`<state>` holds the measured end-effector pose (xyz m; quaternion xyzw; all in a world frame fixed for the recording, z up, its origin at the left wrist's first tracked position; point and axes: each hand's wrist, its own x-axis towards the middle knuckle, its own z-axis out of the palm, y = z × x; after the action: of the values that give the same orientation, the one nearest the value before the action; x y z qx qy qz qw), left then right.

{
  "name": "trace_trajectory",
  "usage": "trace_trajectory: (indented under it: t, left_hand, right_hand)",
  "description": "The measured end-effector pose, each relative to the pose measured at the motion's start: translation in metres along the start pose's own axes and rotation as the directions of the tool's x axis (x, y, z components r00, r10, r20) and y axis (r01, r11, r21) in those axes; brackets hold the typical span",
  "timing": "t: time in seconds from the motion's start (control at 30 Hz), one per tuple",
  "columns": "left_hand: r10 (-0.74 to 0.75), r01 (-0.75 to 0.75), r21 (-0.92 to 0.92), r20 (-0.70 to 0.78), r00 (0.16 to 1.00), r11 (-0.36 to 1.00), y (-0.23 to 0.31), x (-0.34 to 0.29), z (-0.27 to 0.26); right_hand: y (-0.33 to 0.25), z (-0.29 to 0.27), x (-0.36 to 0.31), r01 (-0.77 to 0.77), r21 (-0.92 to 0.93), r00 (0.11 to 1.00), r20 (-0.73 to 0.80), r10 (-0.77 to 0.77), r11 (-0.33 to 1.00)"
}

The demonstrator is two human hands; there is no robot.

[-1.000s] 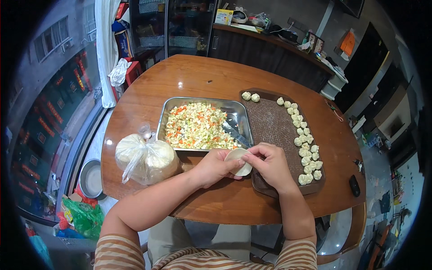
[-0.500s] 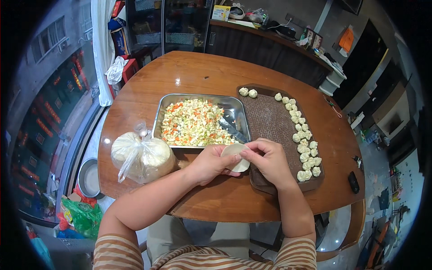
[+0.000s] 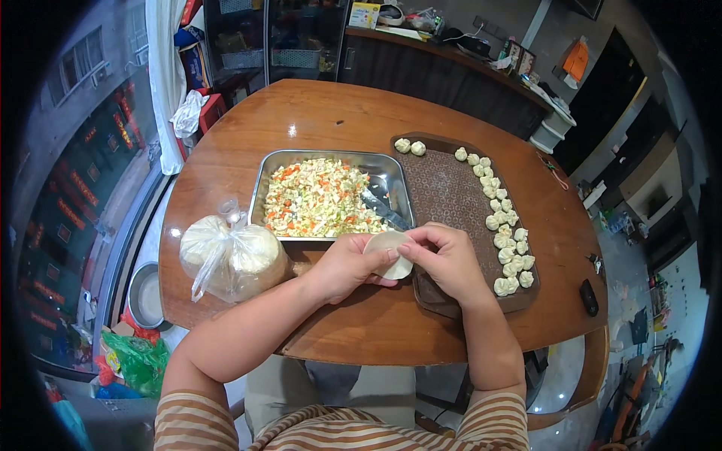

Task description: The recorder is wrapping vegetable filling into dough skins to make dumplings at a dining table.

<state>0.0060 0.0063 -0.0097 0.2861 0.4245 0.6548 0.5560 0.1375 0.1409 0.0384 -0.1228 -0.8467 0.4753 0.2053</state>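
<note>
A round, pale dumpling wrapper (image 3: pixel 386 264) is held between my two hands near the table's front edge. My left hand (image 3: pixel 347 264) cradles it from the left, thumb on top. My right hand (image 3: pixel 442 259) pinches its right edge between thumb and fingers. Just beyond them, a steel tray (image 3: pixel 329 154) holds chopped filling (image 3: pixel 320 199) of pale green, white and orange bits. A flat metal spatula (image 3: pixel 385 212) rests in its right end. On the right, a brown patterned tray (image 3: pixel 444 203) carries several pleated dumplings (image 3: pixel 505 240) along its right side and two at its far left corner.
A clear plastic bag of dough (image 3: pixel 233 255) sits at the table's left. A small black object (image 3: pixel 589 298) lies near the right edge of the wooden table (image 3: pixel 226 165). Below the left edge are a metal basin (image 3: pixel 147 295) and a green plastic bag (image 3: pixel 139 364).
The whole view has shifted slightly, with the table appearing a little higher and further left. Both hands still hold the wrapper, which is tilted a bit differently between the fingers.
</note>
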Motion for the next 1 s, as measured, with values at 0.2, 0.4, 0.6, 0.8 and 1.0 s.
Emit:
trace_trajectory:
  t: [0.2,0.4,0.6,0.8,1.0]
  left_hand:
    - [0.021,-0.021,0.004,-0.007,1.000,1.000,0.000,0.000,-0.001]
    - [0.013,-0.013,-0.006,-0.027,1.000,1.000,0.000,0.000,-0.001]
    - [0.008,-0.008,-0.004,-0.024,1.000,1.000,0.000,0.000,-0.001]
    - [0.000,0.000,0.008,-0.010,1.000,1.000,0.001,0.000,0.001]
    - [0.013,-0.013,0.062,-0.002,1.000,0.998,0.001,-0.002,0.001]
  right_hand:
    - [0.002,-0.001,0.001,-0.006,-0.028,0.999,0.038,0.007,1.000]
    - [-0.002,0.000,0.000,0.065,-0.132,0.997,-0.035,-0.070,0.989]
    - [-0.002,-0.002,0.001,0.090,-0.214,0.995,-0.024,-0.097,0.973]
    - [-0.002,0.001,0.000,0.101,-0.131,0.992,-0.061,-0.110,0.986]
    - [-0.005,0.003,0.000,0.083,-0.148,0.996,-0.028,-0.088,0.985]
